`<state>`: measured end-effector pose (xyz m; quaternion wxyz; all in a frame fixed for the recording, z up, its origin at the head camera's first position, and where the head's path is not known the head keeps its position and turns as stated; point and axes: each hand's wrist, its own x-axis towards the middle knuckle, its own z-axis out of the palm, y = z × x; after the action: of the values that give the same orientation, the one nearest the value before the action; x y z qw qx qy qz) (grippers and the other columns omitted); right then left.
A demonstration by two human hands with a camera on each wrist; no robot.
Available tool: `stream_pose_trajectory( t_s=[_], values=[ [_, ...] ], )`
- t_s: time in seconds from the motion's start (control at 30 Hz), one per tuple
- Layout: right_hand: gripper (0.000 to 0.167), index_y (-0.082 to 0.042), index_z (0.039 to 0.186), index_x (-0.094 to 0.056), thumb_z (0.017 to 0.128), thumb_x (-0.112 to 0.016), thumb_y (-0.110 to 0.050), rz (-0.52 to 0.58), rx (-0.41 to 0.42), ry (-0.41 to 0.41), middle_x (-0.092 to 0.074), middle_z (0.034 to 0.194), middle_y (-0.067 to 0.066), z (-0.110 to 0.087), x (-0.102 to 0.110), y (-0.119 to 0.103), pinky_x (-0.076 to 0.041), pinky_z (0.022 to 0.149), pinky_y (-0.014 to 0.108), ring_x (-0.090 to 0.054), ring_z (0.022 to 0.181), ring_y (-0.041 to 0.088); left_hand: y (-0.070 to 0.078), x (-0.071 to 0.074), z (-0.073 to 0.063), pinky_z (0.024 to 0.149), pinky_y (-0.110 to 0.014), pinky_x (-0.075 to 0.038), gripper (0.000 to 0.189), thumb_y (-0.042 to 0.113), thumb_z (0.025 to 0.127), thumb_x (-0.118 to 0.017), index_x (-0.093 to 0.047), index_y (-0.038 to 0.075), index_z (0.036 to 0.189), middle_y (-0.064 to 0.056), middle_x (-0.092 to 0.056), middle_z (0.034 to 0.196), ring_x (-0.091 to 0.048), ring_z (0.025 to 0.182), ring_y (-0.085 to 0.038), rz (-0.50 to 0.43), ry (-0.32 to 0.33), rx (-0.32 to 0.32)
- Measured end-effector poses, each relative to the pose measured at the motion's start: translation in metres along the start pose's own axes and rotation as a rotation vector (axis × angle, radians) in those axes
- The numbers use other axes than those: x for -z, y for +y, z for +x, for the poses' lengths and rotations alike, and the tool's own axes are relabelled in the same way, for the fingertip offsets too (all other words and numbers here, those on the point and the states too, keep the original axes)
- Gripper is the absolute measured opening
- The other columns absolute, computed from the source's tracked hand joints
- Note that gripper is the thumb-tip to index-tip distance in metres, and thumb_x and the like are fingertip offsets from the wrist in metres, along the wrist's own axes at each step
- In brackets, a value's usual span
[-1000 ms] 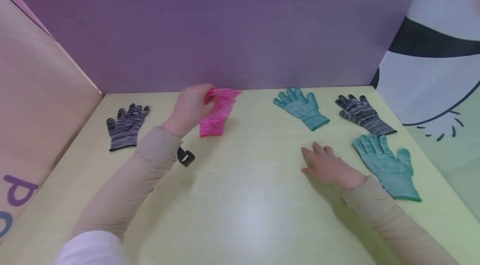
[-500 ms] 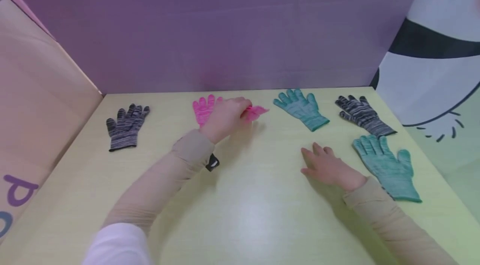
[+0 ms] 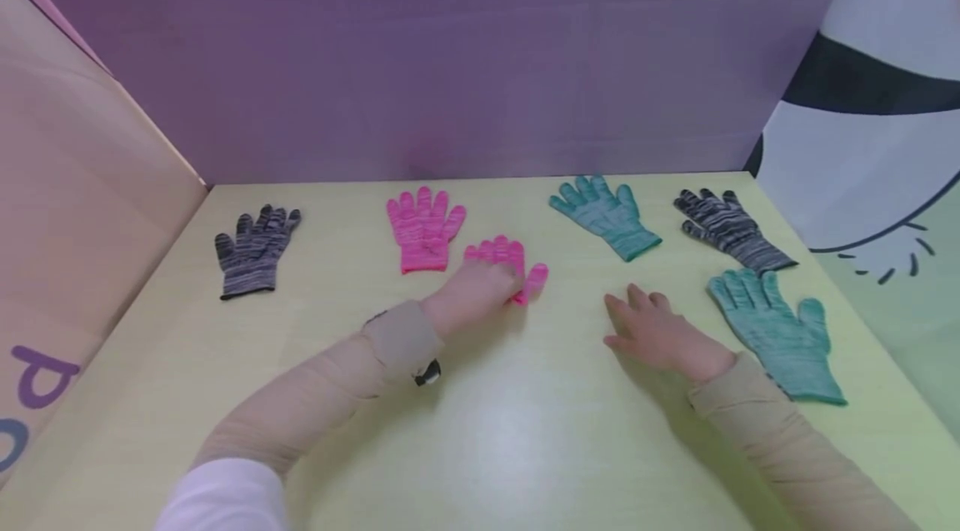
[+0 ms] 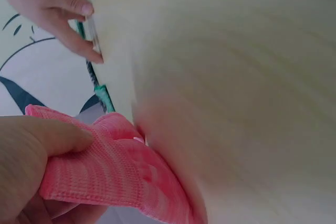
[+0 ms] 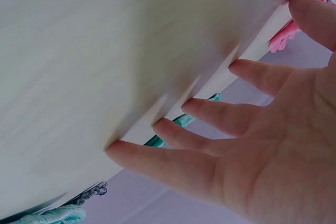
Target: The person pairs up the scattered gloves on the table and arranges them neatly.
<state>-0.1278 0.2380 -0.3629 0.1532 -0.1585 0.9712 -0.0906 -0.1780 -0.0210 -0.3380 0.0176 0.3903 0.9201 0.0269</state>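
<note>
Left hand (image 3: 474,299) is pinching the cuff end of the held pink glove (image 3: 515,256), grip clamped between thumb and fingers. That glove is sitting near the middle of the desk (image 3: 495,448), just in front and to the right of the flat pink glove (image 3: 424,232). Can't tell how much of it is touching down.

Right hand (image 3: 662,337) is idling, grip apart: fingers spreading, tips resting on the desk, holding nothing.

Progress, my read: five gloves are lying flat, one is waiting on release and smoothing. Pinks are sitting close together. Back teal glove (image 3: 607,218) and front teal glove (image 3: 780,339) are lying apart; left gray glove (image 3: 251,256) and right gray glove (image 3: 731,229) are sitting on opposite sides.

Edges: back teal glove is reaching the back edge, purple wall (image 3: 480,56) standing behind. Front teal glove is crowding the right gray glove; can't tell if they're touching. Both are lying near the right edge.

Room: widest bare stretch is running through the front middle, between the forearms. A smaller gap is separating the held pink glove from Right hand.
</note>
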Motion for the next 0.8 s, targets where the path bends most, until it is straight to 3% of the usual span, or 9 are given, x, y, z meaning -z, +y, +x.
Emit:
stream_pose_trajectory(
  t_s=[0.2,0.23,0.63,0.8],
  values=[
    [0.062,0.002,0.142,-0.034,0.094,-0.055,-0.031,0.0,-0.004,-0.005,-0.023,0.141,0.042,0.001,0.001,0.0,-0.035,0.084,0.078,-0.027,0.12,0.066,0.004,-0.013,-0.001,0.071,-0.024,-0.049,0.014,0.009,0.091,-0.06,-0.063,0.013,0.078,-0.003,-0.065,0.078,-0.058,0.075,-0.015,-0.084,-0.041,-0.002],
    [0.062,0.002,0.142,-0.034,0.094,-0.055,-0.031,0.003,-0.005,-0.008,-0.023,0.141,0.041,0.001,0.001,0.0,-0.035,0.084,0.078,-0.027,0.12,0.066,0.005,-0.015,-0.002,0.064,-0.021,-0.046,0.013,0.009,0.09,-0.061,-0.063,0.013,0.078,-0.001,-0.064,0.076,-0.054,0.069,-0.013,-0.101,-0.041,-0.005],
    [0.063,0.002,0.142,-0.034,0.093,-0.056,-0.032,0.008,-0.006,-0.017,-0.022,0.142,0.041,0.001,0.0,0.0,-0.035,0.084,0.078,-0.026,0.12,0.066,0.013,-0.024,-0.006,0.069,-0.022,-0.049,0.014,0.015,0.092,-0.06,-0.06,0.014,0.079,0.001,-0.059,0.078,-0.049,0.069,-0.012,-0.124,-0.092,0.022],
    [0.063,0.002,0.141,-0.035,0.093,-0.056,-0.031,0.006,-0.004,-0.007,-0.023,0.141,0.041,0.0,0.0,-0.001,-0.034,0.084,0.078,-0.027,0.12,0.066,0.016,-0.024,-0.01,0.079,-0.025,-0.052,0.008,0.018,0.093,-0.06,-0.064,0.013,0.087,-0.003,-0.065,0.093,-0.059,0.082,-0.015,-0.089,-0.103,0.021]
  ],
)
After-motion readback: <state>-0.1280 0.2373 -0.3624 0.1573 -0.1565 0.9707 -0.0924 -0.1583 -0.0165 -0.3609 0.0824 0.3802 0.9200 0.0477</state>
